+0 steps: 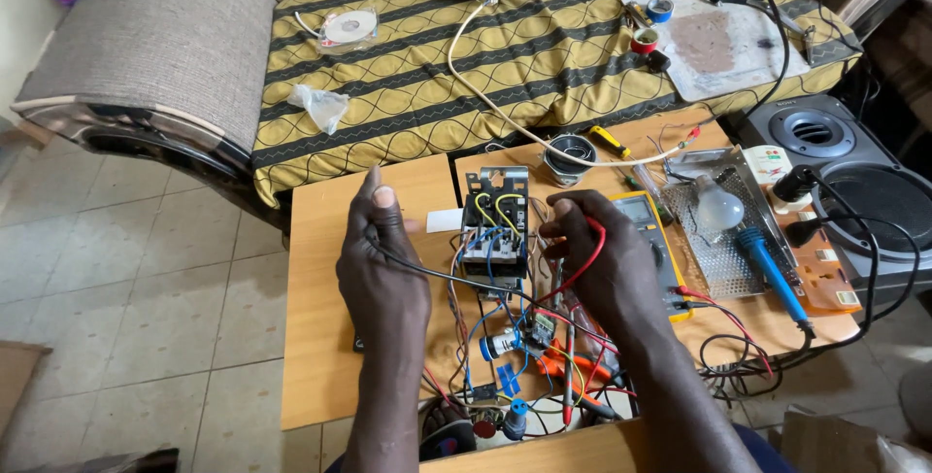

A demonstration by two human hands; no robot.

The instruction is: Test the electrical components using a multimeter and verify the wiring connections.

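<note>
The left hand [381,269] is pinching a black wire [456,277], fingers closed, left of the transformer block [495,230] sitting mid-table. The right hand [604,259] is curling shut around a red wire [582,264], and is covering much of the yellow meter [649,220]. Probe tips are hiding among tangled wiring. The wooden table [320,337] is running out of view at the near edge.
</note>
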